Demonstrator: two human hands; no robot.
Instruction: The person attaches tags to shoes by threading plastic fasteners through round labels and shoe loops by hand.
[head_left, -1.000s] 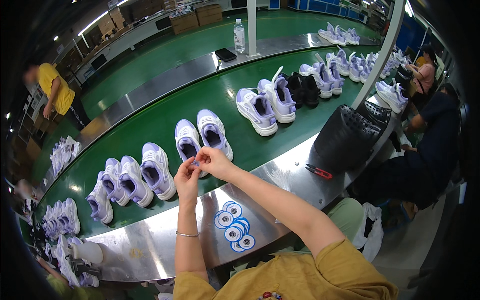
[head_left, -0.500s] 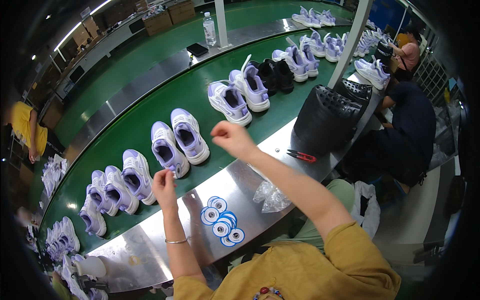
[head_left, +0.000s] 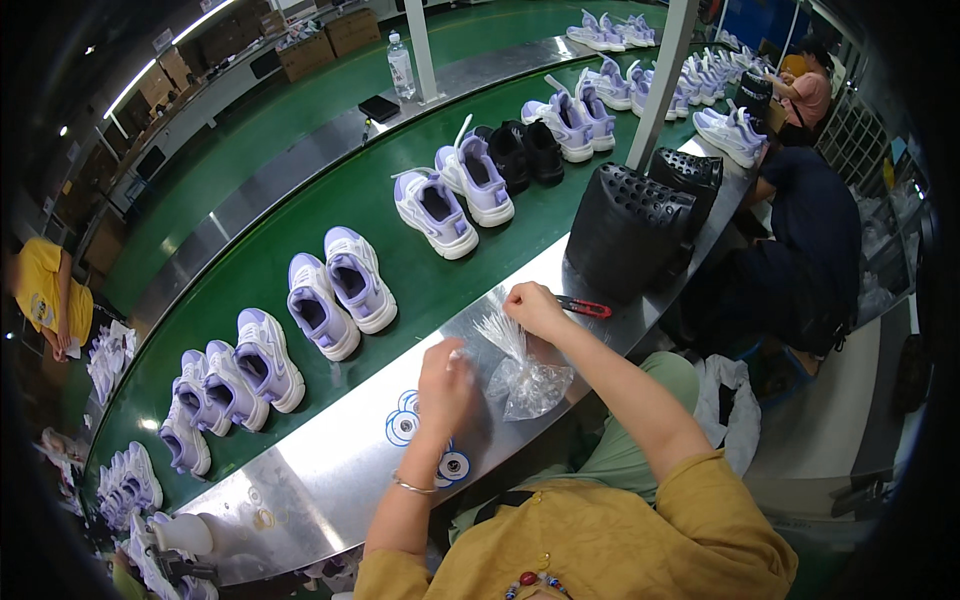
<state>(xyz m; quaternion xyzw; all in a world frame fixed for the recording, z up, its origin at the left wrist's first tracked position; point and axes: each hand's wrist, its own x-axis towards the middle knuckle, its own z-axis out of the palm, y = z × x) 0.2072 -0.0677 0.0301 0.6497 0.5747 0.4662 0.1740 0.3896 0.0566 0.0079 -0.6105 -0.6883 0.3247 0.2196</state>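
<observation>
My right hand (head_left: 537, 308) is closed in a pinch at the upper end of a bundle of thin white plastic strands (head_left: 497, 332). The strands stick out of a clear plastic bag (head_left: 532, 388) lying on the metal ledge. To its left my left hand (head_left: 445, 388) hangs over round white tags with blue rims (head_left: 403, 428) and covers part of their pile. Motion smears its fingers, so whether they hold anything does not show. Beyond the hands, a pair of white and lilac sneakers (head_left: 343, 290) stands on the green belt.
More lilac sneakers (head_left: 437, 212) and black shoes (head_left: 525, 152) line the green belt (head_left: 420, 285). Black perforated containers (head_left: 625, 230) stand by a metal post on the right. Red-handled thread snips (head_left: 583, 307) lie near my right hand. A co-worker in dark clothes (head_left: 810, 230) bends at the right.
My left hand has moved from the heel of a lilac sneaker rightward and down, over the round tags. My right hand has come down from above the belt to the white strands.
</observation>
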